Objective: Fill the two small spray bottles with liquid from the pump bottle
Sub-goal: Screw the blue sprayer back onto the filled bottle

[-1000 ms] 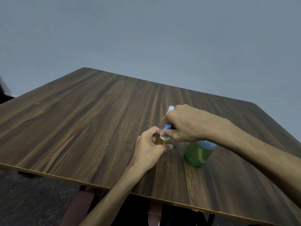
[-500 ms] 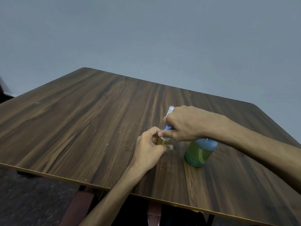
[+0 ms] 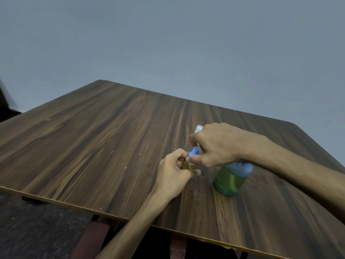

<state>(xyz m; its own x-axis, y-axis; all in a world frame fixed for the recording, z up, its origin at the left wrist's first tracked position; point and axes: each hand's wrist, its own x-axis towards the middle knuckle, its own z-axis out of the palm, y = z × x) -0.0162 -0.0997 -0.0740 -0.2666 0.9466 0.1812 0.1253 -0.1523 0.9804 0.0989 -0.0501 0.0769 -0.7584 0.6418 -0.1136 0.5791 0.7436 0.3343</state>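
Spray bottle [image 3: 189, 165] between both hands.

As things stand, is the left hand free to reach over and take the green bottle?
Probably not right away. The left hand grips the small amber bottle, and the right hand and forearm pass over the green bottle, covering its top. Its lower side facing the left hand looks unobstructed.

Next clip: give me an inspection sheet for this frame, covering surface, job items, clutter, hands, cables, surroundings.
Surface: dark wood-grain table, small pale specks.
Job items: small amber spray bottle with blue sprayer top; green bottle beside it, its top hidden by the forearm; second spray bottle not seen.
Clutter: nothing seen.
Hands: left hand grips the amber bottle; right hand pinches the sprayer top.
Cables: nothing seen.
Surroundings: grey wall, dark floor.
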